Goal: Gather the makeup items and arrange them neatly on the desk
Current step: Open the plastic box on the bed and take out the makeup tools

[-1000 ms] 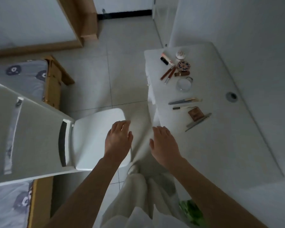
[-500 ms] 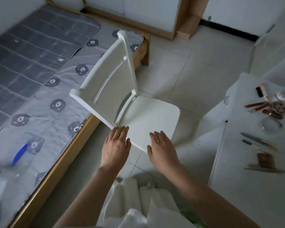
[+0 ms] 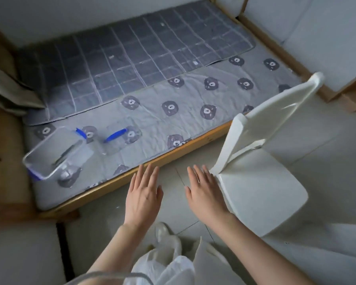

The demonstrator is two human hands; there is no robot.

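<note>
Desk is out of view now. A second ago the makeup lay on it off to my right; I've swung round to the bed. My left hand and right hand are flat, fingers straight, holding nothing, over the floor. A clear box sits ahead-left of my left fingers, and the chair is just right of the right ones. Guessing the box is next, but its contents are too blurry to tell.
</note>
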